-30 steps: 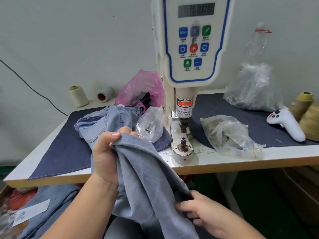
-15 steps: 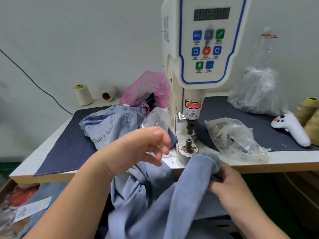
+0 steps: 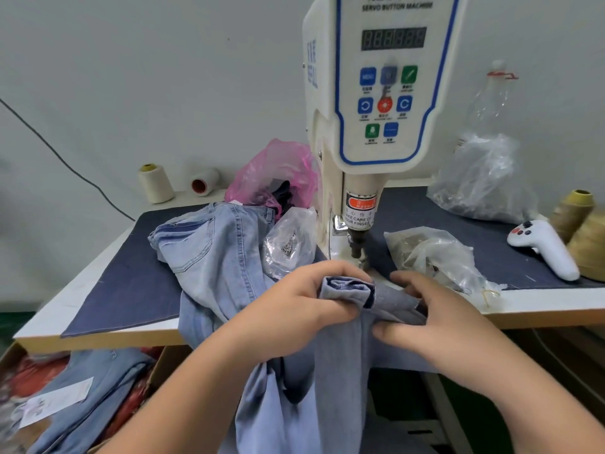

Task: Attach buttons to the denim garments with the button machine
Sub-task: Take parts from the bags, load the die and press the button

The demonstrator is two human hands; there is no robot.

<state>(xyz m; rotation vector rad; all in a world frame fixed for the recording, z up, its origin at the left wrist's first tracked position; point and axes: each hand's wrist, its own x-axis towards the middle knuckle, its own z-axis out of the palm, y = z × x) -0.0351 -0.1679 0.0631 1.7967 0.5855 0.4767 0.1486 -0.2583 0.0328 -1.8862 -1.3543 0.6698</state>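
One servo button machine; two hands, a left hand and a right hand; three light denim garments, one held, one on the table, one below; four thread cones, two cream, two olive; three clear plastic bags; one pink bag; one white controller; one clear bottle
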